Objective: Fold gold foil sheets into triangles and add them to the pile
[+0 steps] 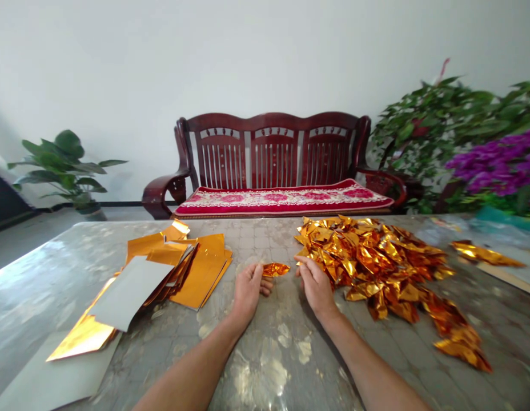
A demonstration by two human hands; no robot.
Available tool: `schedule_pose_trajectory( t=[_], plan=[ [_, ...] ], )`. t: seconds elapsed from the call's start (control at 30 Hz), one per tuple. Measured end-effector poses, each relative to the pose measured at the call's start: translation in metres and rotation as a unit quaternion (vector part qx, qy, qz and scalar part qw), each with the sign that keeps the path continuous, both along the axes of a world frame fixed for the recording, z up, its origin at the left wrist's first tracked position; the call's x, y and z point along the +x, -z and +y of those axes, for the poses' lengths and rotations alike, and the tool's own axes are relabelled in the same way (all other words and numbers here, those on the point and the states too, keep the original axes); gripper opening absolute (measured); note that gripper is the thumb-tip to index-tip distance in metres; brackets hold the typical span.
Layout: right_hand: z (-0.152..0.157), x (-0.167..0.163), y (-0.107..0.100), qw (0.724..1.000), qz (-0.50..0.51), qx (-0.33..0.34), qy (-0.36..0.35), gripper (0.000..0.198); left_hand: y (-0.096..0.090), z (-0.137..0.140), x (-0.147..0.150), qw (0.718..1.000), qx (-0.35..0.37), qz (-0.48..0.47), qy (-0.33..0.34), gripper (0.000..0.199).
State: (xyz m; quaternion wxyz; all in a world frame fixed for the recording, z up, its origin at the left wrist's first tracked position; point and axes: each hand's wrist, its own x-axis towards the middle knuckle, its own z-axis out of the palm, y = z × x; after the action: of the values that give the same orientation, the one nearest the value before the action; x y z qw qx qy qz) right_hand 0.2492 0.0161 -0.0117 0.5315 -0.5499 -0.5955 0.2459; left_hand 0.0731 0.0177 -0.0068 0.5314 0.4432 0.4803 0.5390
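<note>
My left hand [249,290] is closed around one end of a folded gold foil paper piece [276,269], whose pointed, boat-like tip sticks out to the right. To its right, apart from that piece, my right hand [315,285] is held over the table with its index finger stretched and the others loosely bent; nothing shows in it. Close beyond my right hand lies a heap of folded gold foil pieces [368,257]. On the left is a loose stack of flat gold foil sheets [200,268], some turned grey side up.
The patterned table [265,365] spans the foreground. A grey sheet [55,371] lies at its near left. Clear plastic wrapping [445,228] and one foil piece [488,254] are at the right. Behind stand a wooden bench [273,154], potted plants [68,165] and purple flowers [496,160].
</note>
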Motion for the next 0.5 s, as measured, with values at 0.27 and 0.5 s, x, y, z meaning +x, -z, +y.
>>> schedule_pose_trajectory(
  t=[0.27,0.5],
  plan=[
    [-0.002,-0.011,-0.010,0.989,0.074,-0.028,-0.123,0.032,-0.007,-0.001,-0.003,0.997,-0.063,-0.023,0.035,0.052],
    [-0.008,-0.019,-0.012,0.988,0.103,-0.032,-0.109,0.032,-0.010,-0.003,-0.001,0.995,-0.085,-0.020,0.055,0.047]
  ],
)
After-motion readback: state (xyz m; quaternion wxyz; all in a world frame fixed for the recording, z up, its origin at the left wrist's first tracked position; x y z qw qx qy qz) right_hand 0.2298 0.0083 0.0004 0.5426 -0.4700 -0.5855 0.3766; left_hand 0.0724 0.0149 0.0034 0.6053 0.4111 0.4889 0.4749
